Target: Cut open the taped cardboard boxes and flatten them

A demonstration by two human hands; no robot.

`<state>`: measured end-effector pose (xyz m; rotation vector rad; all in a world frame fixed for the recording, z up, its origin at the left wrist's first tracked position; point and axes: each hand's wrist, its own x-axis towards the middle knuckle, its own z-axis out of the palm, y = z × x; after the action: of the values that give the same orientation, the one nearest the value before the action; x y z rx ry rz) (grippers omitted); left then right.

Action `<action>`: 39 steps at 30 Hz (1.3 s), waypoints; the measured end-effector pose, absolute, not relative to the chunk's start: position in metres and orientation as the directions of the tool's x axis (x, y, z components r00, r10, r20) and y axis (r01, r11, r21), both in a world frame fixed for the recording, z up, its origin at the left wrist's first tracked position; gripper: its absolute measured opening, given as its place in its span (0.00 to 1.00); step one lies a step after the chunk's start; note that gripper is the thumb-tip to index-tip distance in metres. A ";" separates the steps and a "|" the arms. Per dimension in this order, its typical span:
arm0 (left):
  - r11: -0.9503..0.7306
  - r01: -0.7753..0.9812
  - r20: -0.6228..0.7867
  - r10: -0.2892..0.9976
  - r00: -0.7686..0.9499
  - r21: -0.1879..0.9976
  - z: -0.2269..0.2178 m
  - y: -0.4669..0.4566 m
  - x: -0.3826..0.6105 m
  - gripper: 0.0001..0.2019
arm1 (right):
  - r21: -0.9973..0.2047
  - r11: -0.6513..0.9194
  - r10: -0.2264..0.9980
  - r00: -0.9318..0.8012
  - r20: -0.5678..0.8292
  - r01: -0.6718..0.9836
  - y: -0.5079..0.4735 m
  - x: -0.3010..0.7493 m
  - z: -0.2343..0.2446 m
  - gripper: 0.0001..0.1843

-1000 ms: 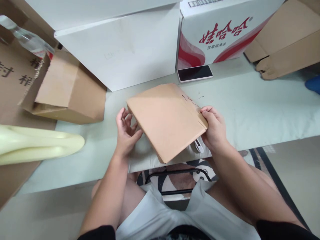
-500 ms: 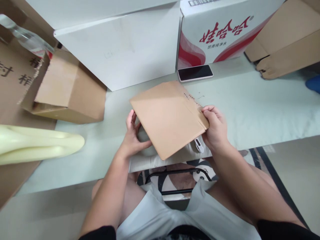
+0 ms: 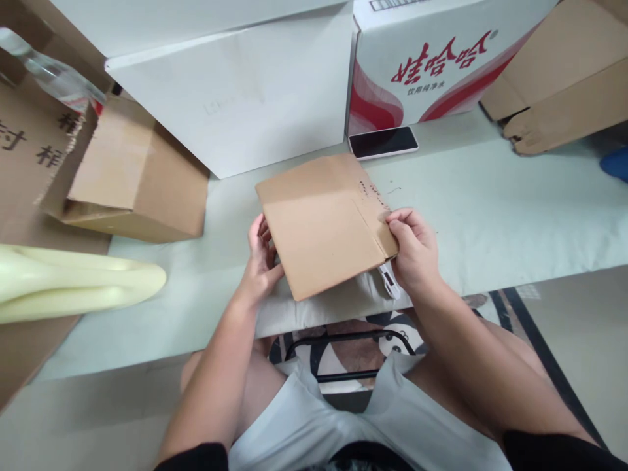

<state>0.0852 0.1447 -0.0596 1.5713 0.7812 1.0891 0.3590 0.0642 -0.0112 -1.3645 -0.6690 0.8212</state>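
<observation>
I hold a flat brown cardboard piece above the pale table, its far edge tilted up. My right hand pinches its right corner between thumb and fingers. My left hand grips its left lower edge, with the fingers tucked behind the board. A small white object lies on the table under the board's right corner, beside my right hand.
A phone lies face up behind the board, against a red-and-white carton. A large white box stands at the back. An open brown box and a bottle are at left, a cream foam piece nearer.
The board has swung from a steep slant toward me to a flatter, squarer pose. My left hand moved from open beside it to gripping its left edge; my right hand kept its hold.
</observation>
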 end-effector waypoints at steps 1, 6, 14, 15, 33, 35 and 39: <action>-0.237 -0.040 0.235 0.900 0.368 0.971 -0.058 0.144 0.086 0.44 | -0.993 0.021 0.822 0.568 -0.047 -0.112 0.064 0.359 -0.011 0.05; 0.040 0.130 -0.101 0.854 0.511 0.991 -0.041 0.138 0.092 0.21 | -0.991 0.023 0.801 0.596 -0.061 -0.132 0.065 0.362 -0.011 0.04; 0.018 0.166 -0.098 0.869 0.484 0.986 -0.027 0.136 0.098 0.17 | -0.988 0.021 0.791 0.607 -0.075 -0.150 0.064 0.362 -0.011 0.03; 0.005 0.162 -0.082 0.879 0.470 0.987 -0.028 0.136 0.097 0.17 | -0.989 0.024 0.791 0.608 -0.071 -0.146 0.063 0.361 -0.011 0.03; 0.024 0.141 -0.070 0.942 0.328 0.990 -0.040 0.137 0.087 0.15 | -0.987 0.032 0.786 0.614 -0.072 -0.158 0.062 0.358 -0.012 0.03; -0.021 0.172 -0.037 0.943 0.329 0.985 -0.039 0.136 0.089 0.14 | -0.986 0.032 0.784 0.616 -0.075 -0.161 0.062 0.359 -0.012 0.03; -0.127 0.307 0.013 0.938 0.346 0.943 -0.035 0.133 0.094 0.13 | -0.988 0.040 0.782 0.620 -0.062 -0.151 0.062 0.360 -0.012 0.03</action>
<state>0.0940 0.1331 -0.0352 1.6454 1.1353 0.8198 0.3595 0.0623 -0.0122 -1.3499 -0.5938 0.7826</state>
